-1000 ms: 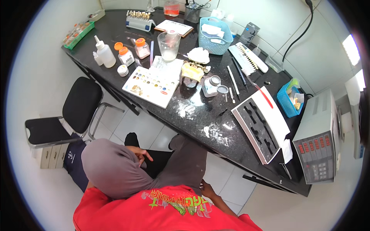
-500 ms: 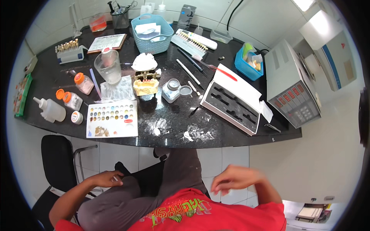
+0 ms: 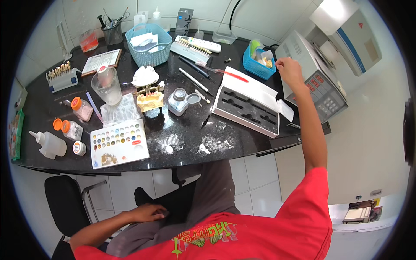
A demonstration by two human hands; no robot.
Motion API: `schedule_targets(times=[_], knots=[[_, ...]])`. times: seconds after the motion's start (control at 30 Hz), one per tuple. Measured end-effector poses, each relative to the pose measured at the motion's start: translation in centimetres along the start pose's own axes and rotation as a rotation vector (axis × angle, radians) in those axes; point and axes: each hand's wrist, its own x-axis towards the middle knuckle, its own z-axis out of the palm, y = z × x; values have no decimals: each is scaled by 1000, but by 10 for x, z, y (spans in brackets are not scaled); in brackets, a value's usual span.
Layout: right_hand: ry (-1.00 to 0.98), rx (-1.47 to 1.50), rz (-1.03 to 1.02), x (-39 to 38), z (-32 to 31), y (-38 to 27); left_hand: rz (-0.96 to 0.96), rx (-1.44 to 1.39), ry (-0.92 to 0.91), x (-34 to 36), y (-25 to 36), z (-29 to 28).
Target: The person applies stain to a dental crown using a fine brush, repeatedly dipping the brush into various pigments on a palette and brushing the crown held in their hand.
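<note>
My right arm is stretched forward over the right side of the bench. My right hand hangs beside the right rim of a small blue basket, its fingers loosely bent and apart, with nothing seen in them. The basket holds a green item and small packets. Right behind the hand stands a grey control unit with red displays and a keypad. My left hand rests on my thigh with its fingers curled; a small greyish thing shows at the fingertips, too unclear to name.
A dental model on an articulator, an open jar and a white palette are on the black bench. An open foam-lined box lies front right. At left are a squeeze bottle, a glass and orange-lidded jars.
My right hand has gone from above my lap out to the small blue basket. My left hand has shifted a little to the right on my thigh. The whole view has turned slightly.
</note>
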Motion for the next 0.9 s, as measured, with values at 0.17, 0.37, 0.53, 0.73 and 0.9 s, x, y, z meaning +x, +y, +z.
schedule_targets(times=[0.17, 0.37, 0.53, 0.73, 0.9], knots=[[-132, -107, 138, 58, 51, 40, 28, 17, 120, 17, 32, 6], [-268, -99, 120, 72, 74, 58, -41, -167, 86, 16, 26, 9], [-394, -142, 7, 76, 65, 63, -85, -233, 112, 15, 20, 11], [-409, -155, -63, 76, 59, 53, -78, -254, 111, 22, 15, 12], [-332, -227, -67, 64, 61, 59, -70, -264, 141, 27, 15, 15]])
